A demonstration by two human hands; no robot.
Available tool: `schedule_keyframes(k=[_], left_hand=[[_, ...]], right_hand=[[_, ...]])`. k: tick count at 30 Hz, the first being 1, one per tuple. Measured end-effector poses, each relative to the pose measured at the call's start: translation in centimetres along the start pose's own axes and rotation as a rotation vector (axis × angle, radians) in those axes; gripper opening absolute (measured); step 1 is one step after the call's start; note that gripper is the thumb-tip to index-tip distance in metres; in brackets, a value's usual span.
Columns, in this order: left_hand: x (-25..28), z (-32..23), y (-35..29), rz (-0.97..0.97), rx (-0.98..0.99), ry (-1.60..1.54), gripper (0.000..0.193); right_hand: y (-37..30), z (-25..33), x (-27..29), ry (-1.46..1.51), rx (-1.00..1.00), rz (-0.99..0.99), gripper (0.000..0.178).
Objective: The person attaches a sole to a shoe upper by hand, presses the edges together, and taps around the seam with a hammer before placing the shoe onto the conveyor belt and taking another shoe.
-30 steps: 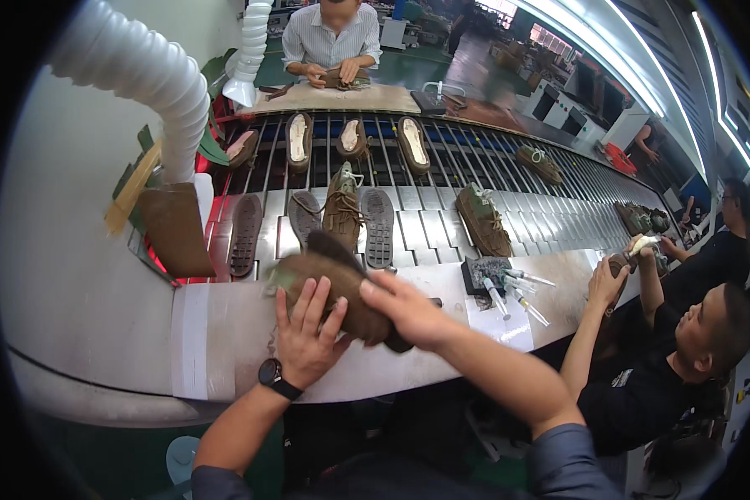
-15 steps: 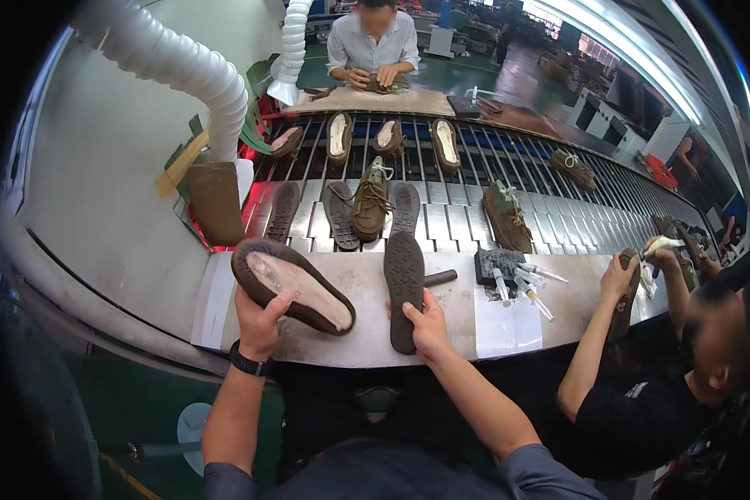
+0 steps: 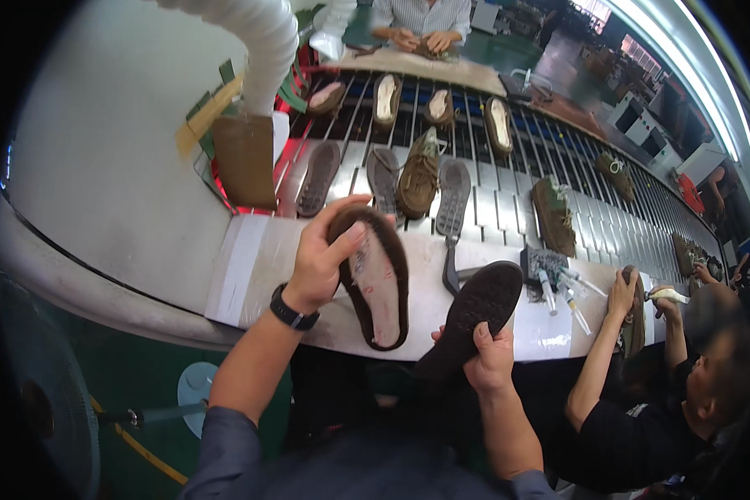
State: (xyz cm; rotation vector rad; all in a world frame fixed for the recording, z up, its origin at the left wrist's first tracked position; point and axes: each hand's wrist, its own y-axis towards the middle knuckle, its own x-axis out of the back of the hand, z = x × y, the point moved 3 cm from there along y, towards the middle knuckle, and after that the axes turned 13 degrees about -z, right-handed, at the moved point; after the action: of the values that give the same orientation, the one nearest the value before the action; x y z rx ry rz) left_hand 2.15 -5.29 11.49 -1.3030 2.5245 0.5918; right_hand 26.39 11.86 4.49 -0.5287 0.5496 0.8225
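My left hand (image 3: 318, 268) is closed around the heel or toe end of a brown shoe upper (image 3: 378, 287), thumb on its pale underside. The upper is held bottom toward me, tilted, over the bench edge. In my right hand (image 3: 492, 360) is a dark rubber outsole (image 3: 485, 302), its studded face toward me. The thumb presses on that face and the fingers pass behind. Upper and outsole are apart. A dark bar-like tool (image 3: 451, 268) lies on the bench (image 3: 325, 327) just behind the outsole.
Beyond the bench a slatted conveyor (image 3: 500, 196) carries outsoles (image 3: 318, 179), a laced shoe (image 3: 419, 175) and several uppers. Glue brushes (image 3: 547, 292) stand in a dark holder (image 3: 542, 260). White duct (image 3: 267, 67) hangs at left. Co-workers sit opposite and at right (image 3: 675, 417).
My left hand has turned the upper more upright and brought it right. My right hand has tilted the outsole and drawn it nearer me. The whole view has shifted.
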Motion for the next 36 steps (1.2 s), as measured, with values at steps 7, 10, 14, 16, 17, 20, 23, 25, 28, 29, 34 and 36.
schedule_keyframes(k=[7,10,14,16,17,20,23,25,28,29,34,36], left_hand=[[-2.9,-0.9,0.7,0.191,-0.085,0.116,0.041],[-2.3,-1.1,0.4,0.211,-0.037,0.073,0.044],[-1.9,-1.4,-0.3,0.180,-0.006,-0.045,0.067],[-1.9,-1.9,-0.4,0.141,0.040,-0.007,0.081],[-1.7,-1.8,-0.6,0.164,0.027,0.022,0.086],[-1.5,-1.7,-0.9,0.183,0.005,0.057,0.089],[-1.4,-1.5,-1.1,0.206,-0.056,0.090,0.084],[-1.4,-1.5,-0.8,0.220,-0.049,0.108,0.084],[-1.3,-1.5,-0.7,0.247,-0.066,0.126,0.084],[-1.3,-1.6,-0.7,0.251,-0.077,0.139,0.084],[-1.3,-1.7,-0.7,0.252,-0.111,0.163,0.083],[-1.3,-1.8,-0.7,0.249,-0.100,0.162,0.083]], right_hand=[[-1.0,0.0,-8.4,-0.239,0.013,0.180,0.029],[0.1,-1.1,-8.8,-0.254,0.091,0.241,0.030],[0.9,-1.2,-10.1,-0.359,0.094,0.279,0.032],[1.0,-1.3,-10.4,-0.369,0.100,0.267,0.032],[1.1,-1.3,-10.5,-0.378,0.119,0.256,0.031],[1.0,-1.2,-11.1,-0.335,0.133,0.244,0.031],[0.9,-1.3,-10.8,-0.385,0.082,0.206,0.033],[1.1,-1.5,-10.4,-0.394,0.058,0.205,0.033],[1.2,-1.5,-10.5,-0.370,0.067,0.196,0.033],[1.2,-1.4,-10.6,-0.385,0.116,0.212,0.029],[1.4,-1.4,-10.5,-0.398,0.139,0.252,0.027],[1.3,-1.4,-10.7,-0.365,0.120,0.251,0.027]])
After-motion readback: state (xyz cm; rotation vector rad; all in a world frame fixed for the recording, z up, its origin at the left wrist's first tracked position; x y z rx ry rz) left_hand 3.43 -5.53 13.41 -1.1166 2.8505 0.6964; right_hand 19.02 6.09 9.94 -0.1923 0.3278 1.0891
